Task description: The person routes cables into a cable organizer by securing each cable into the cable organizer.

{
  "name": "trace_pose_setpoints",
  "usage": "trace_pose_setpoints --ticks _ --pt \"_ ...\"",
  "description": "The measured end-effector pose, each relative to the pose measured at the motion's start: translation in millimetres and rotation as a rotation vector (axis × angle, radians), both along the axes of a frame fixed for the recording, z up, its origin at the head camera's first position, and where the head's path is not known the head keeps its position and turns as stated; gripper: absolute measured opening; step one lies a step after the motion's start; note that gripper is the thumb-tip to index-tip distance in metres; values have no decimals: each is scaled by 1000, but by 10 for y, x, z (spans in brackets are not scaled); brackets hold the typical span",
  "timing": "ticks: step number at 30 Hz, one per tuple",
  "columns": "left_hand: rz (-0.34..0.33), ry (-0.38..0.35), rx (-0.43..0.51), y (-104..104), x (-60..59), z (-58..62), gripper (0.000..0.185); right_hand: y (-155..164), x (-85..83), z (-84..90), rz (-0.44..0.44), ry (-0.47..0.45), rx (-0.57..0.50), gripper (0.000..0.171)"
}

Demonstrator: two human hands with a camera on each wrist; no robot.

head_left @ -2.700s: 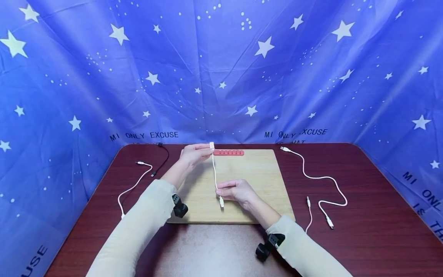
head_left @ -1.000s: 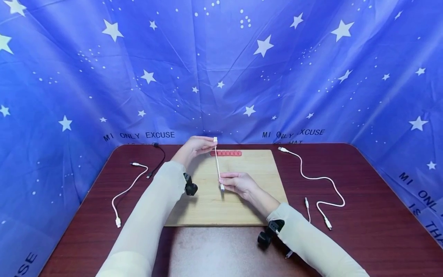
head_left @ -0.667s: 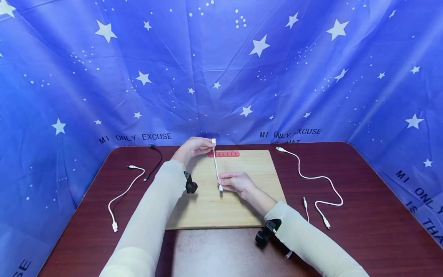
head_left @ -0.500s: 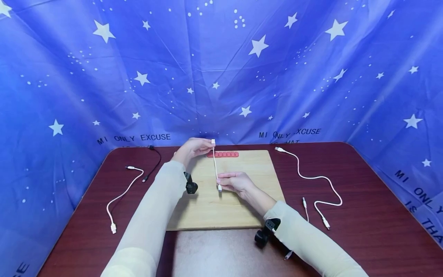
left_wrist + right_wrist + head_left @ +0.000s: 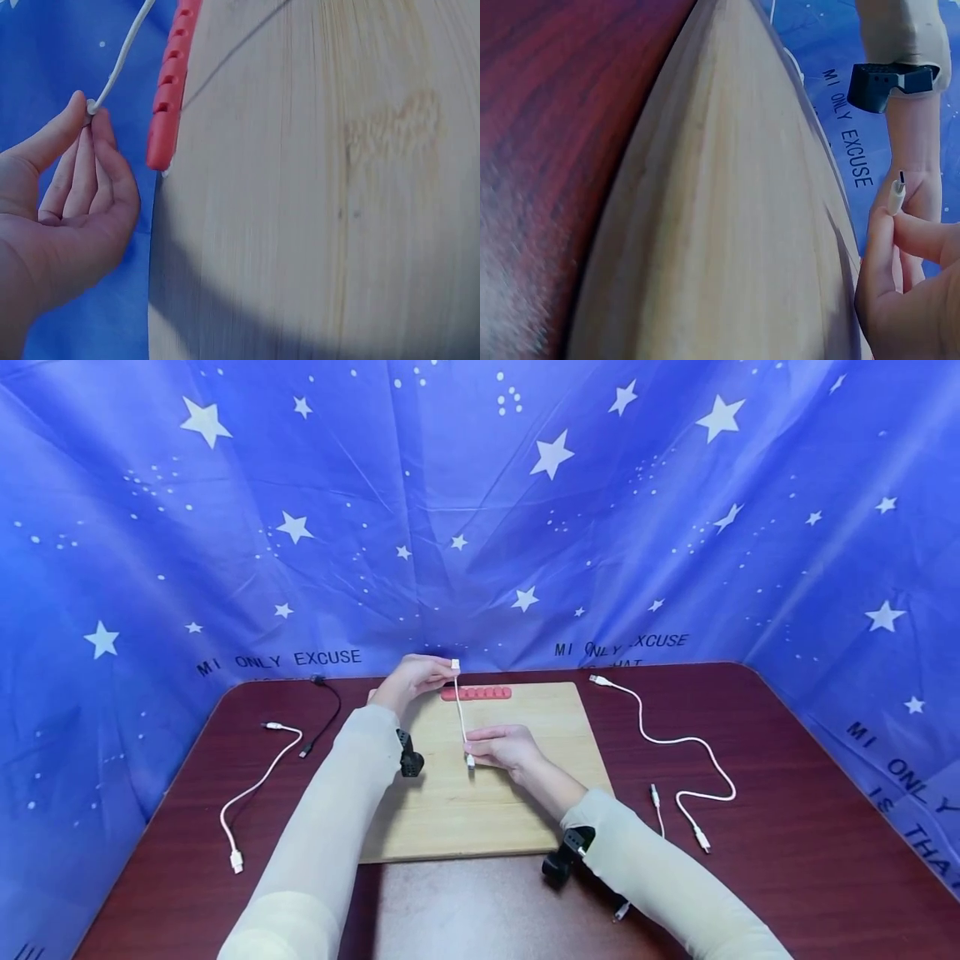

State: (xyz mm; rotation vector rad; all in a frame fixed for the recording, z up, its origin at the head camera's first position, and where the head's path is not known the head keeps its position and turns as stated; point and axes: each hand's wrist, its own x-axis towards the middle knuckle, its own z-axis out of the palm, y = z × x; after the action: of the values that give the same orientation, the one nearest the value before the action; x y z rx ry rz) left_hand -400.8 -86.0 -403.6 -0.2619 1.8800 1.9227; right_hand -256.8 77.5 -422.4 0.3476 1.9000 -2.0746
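A short white USB cable (image 5: 461, 710) is stretched between my two hands above the wooden board (image 5: 532, 793). My left hand (image 5: 415, 680) pinches its far end between thumb and fingertips, near the board's back edge. My right hand (image 5: 506, 748) pinches the near end, and the connector (image 5: 91, 107) at the far end is mostly covered by my left fingers. In the right wrist view a small metal-tipped plug (image 5: 898, 193) sticks out past my right thumb and finger. A red cable holder strip (image 5: 480, 693) with several slots lies along the board's back edge, just beneath the left hand.
On the dark red table (image 5: 795, 760), a white cable (image 5: 251, 789) and a short black cable (image 5: 330, 714) lie left of the board. To the right lie a long white cable (image 5: 697, 741) and another white cable (image 5: 657, 806), partly hidden by the right sleeve. A blue starry curtain (image 5: 480, 527) stands behind.
Since the earliest frame, the right hand has moved farther from me and the left hand has risen slightly, both keeping the white cable. The head view has shifted a little. The other cables lie unmoved.
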Motion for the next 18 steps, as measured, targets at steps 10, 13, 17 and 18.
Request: trace_pose_setpoints --ticks 10,13,17,18 --pt "-97 153 -139 -5 -26 -92 43 -34 -45 14 -41 -13 132 28" --pt "-96 173 -177 -3 -36 -123 42 -31 -47 16 -46 -13 141 27" --pt "-90 217 -250 5 -53 -168 41 -26 -50 3 -56 5 166 26" --pt "-93 233 -277 10 -55 -178 40 -25 -51 -1 -58 11 172 25"
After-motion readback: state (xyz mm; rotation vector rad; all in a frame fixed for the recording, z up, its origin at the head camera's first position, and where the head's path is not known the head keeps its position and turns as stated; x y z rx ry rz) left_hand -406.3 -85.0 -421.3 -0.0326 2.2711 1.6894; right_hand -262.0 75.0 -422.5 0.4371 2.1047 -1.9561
